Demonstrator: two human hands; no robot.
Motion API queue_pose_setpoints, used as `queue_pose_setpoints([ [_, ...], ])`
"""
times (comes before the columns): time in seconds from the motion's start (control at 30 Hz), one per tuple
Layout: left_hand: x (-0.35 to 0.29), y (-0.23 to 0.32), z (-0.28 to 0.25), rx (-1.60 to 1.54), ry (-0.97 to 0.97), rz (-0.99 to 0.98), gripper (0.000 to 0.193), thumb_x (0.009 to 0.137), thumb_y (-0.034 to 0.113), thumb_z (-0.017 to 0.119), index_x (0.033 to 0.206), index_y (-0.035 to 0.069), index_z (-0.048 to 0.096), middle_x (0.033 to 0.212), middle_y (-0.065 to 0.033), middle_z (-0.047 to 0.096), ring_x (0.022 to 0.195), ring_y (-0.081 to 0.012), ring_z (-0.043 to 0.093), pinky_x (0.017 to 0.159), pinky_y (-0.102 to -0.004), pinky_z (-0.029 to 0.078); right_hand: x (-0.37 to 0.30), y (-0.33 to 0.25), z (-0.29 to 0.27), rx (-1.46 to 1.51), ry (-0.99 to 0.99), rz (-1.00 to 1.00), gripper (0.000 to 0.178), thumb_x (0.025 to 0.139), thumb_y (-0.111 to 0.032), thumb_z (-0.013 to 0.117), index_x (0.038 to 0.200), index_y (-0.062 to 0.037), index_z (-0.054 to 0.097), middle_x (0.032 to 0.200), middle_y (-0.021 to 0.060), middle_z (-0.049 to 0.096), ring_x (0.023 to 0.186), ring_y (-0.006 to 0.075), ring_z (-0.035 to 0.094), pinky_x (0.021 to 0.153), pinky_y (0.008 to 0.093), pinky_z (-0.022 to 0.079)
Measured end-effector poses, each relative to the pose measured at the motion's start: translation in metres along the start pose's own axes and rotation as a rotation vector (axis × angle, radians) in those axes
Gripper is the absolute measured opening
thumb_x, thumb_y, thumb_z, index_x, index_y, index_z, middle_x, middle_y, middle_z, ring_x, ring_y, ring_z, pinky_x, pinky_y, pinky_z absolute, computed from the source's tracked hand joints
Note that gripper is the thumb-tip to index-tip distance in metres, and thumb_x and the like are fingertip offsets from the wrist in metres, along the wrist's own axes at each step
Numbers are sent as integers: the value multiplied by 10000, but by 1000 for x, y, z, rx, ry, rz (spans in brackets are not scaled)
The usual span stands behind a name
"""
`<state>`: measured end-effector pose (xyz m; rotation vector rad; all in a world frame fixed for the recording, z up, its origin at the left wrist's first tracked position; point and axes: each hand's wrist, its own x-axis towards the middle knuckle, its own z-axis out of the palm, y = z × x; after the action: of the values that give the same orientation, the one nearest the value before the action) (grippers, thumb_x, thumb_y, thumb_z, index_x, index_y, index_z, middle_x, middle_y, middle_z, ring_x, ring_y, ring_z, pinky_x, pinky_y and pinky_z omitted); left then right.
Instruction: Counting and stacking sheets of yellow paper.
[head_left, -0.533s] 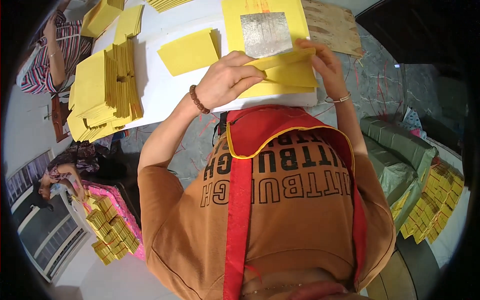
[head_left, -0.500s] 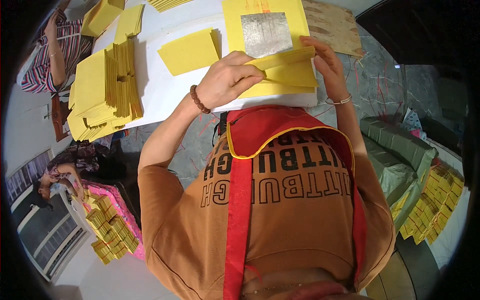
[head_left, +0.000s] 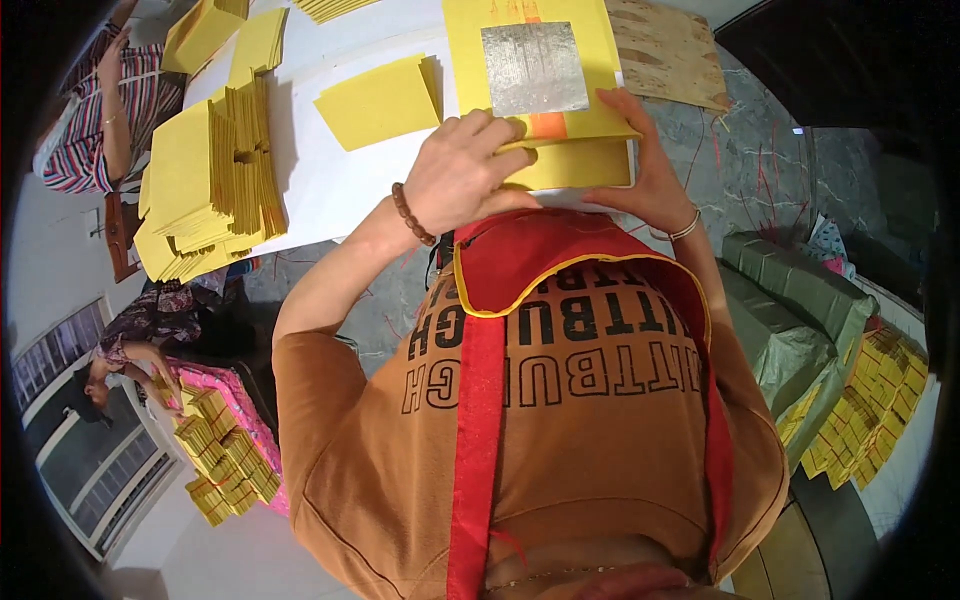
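A yellow paper sheet (head_left: 600,50) with a silver square (head_left: 535,68) and orange marks lies on the white table (head_left: 320,190) before me. Its near part is folded into a yellow flap (head_left: 580,165). My left hand (head_left: 465,165) grips the left end of this fold with curled fingers, its thumb stretched along the near edge. At the right end, my right hand (head_left: 650,165) brackets the fold, fingers on the far side and thumb at the near edge. Left of them lies a small pile of folded yellow papers (head_left: 375,105).
A tall stack of folded yellow papers (head_left: 185,170) stands at the table's left. Plywood (head_left: 665,55) lies far right. Green wrapped bales (head_left: 790,300) and bundled yellow papers (head_left: 870,400) sit lower right. Two people are at the left, one beside more yellow bundles (head_left: 225,455).
Both hands have come slightly nearer to me. The raised paper fold is pressed lower, baring an orange mark below the silver square. My right thumb has moved to the near edge.
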<state>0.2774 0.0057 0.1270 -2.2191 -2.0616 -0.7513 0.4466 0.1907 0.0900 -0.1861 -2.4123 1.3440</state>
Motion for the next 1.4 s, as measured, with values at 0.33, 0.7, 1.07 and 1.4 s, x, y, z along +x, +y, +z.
queue_pose_setpoints([
  [0.33, 0, -4, -3, 2, -79, -9, 361, 670, 345, 699, 933, 114, 610, 979, -48, 561, 822, -227, 522, 680, -329, 455, 0, 2, -4, -107, -78, -18, 916, 596, -213, 803, 1350, -105, 294, 1363, 134, 320, 1286, 317, 273, 1065, 399, 235],
  [0.7, 0, -4, -2, 20, -68, -1, 289, 707, 288, 690, 926, 112, 622, 952, -50, 562, 797, -223, 521, 667, -325, 459, 2, -1, -8, -93, -103, -30, 862, 646, -204, 759, 1359, -100, 285, 1351, 117, 348, 1279, 298, 290, 1064, 388, 237],
  [1.07, -1, 4, 0, 99, -68, 1, 228, 712, 157, 650, 929, 94, 626, 952, -73, 567, 834, -225, 546, 666, -331, 486, 0, -1, -5, -27, -84, -22, 846, 658, -214, 754, 1357, -94, 292, 1347, 88, 361, 1290, 280, 271, 1071, 385, 222],
  [1.4, 0, 5, 1, 245, -12, 51, 454, 709, 107, 631, 1153, 144, 544, 921, -47, 570, 783, -201, 536, 639, -308, 452, 3, 7, -5, 5, -50, 21, 882, 595, -224, 807, 1332, -112, 334, 1396, 125, 290, 1283, 297, 281, 1063, 387, 234],
])
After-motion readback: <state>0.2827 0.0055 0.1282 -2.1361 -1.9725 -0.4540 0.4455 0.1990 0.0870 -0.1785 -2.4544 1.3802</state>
